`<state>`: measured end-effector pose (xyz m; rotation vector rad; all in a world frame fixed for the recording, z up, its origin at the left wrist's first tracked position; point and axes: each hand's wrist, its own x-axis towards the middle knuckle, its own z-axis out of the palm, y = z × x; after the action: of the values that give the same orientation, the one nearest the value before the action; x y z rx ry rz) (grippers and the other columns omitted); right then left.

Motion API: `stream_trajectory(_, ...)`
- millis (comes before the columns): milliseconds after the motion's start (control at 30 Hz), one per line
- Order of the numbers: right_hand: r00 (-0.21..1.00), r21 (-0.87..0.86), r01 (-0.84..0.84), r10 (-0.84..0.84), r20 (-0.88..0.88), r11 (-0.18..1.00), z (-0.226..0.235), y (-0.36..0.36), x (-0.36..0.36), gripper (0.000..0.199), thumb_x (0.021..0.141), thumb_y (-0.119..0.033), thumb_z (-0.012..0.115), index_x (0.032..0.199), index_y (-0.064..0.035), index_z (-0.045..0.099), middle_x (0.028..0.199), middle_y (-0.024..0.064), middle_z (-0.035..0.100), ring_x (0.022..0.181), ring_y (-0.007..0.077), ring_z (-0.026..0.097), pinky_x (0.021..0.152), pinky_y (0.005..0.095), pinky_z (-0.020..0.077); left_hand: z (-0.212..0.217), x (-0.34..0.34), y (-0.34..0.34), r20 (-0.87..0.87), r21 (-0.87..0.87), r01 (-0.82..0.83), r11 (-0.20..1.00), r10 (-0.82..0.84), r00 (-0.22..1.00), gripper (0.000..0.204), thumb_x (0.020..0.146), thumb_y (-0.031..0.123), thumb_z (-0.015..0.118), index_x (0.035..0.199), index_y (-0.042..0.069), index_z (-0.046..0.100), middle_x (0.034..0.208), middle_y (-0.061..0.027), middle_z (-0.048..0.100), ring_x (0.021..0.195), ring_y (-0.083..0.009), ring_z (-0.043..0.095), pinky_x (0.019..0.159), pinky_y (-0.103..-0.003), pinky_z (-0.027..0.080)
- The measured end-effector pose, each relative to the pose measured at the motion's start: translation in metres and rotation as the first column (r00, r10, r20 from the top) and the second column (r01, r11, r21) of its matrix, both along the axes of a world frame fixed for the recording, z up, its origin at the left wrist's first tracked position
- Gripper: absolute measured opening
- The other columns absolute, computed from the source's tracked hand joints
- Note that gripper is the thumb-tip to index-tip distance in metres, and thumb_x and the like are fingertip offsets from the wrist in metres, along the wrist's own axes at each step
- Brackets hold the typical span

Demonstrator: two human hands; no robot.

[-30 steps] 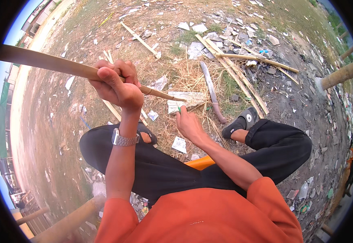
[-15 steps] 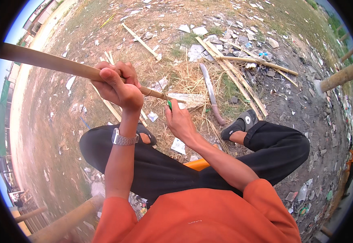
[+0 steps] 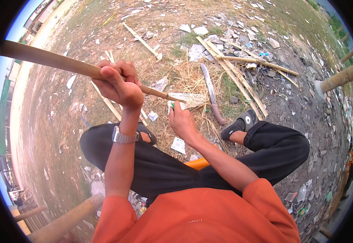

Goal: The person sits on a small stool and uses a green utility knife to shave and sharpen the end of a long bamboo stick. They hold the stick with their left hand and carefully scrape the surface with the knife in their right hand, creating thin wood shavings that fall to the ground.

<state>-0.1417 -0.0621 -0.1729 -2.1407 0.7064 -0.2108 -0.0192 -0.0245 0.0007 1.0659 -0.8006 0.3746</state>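
My left hand (image 3: pixel 119 84) is closed around a long bamboo strip (image 3: pixel 54 62) that slants from the upper left down to a thin tip near the middle. My right hand (image 3: pixel 183 123) is closed on a small green-handled knife (image 3: pixel 172 105), just below the strip's tip. Most of the handle is hidden by my fingers, and the blade is hard to make out. On the ground beyond my right hand lies a machete (image 3: pixel 209 87) with a brown handle, apart from both hands.
Split bamboo strips (image 3: pixel 241 83) lie past the machete, and another strip (image 3: pixel 140 40) lies farther off. Straw shavings (image 3: pixel 184 83) and pale scraps litter the ground between my feet. Bamboo poles stand at the right (image 3: pixel 342 77) and lower left (image 3: pixel 69 218). I sit on something orange (image 3: pixel 197 163).
My right hand has moved slightly right and down, off the bamboo strip's tip, with the green-handled knife. My left hand still holds the strip, almost unmoved.
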Motion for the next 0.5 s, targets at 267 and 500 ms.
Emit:
stream_trajectory(267,0.997,0.098,0.063,-0.058,-0.060,0.993,-0.008,-0.027,-0.015,0.027,0.097,-0.026,0.040,0.099,0.0012,0.042,0.068,0.0305,0.058,0.066,0.0487,0.058,0.063,0.0557,0.0460,0.002,0.000,-0.005,0.020,0.010,-0.013,1.000,0.013,1.000,0.039,0.098,0.046,0.036,0.091,0.009,0.027,0.048,0.0018,0.029,0.036,-0.0044,0.026,0.031,-0.019,0.022)
stream_trajectory(500,0.991,0.156,-0.001,-0.019,0.132,0.988,0.062,0.000,0.000,0.023,0.098,-0.024,0.038,0.095,-0.0009,0.042,0.060,0.0263,0.055,0.059,0.0463,0.055,0.056,0.0551,0.0397,0.003,-0.007,-0.008,0.013,0.046,-0.132,0.990,0.131,0.991,0.038,0.098,0.046,0.034,0.095,0.009,0.029,0.046,0.0014,0.029,0.036,-0.0055,0.026,0.032,-0.019,0.021)
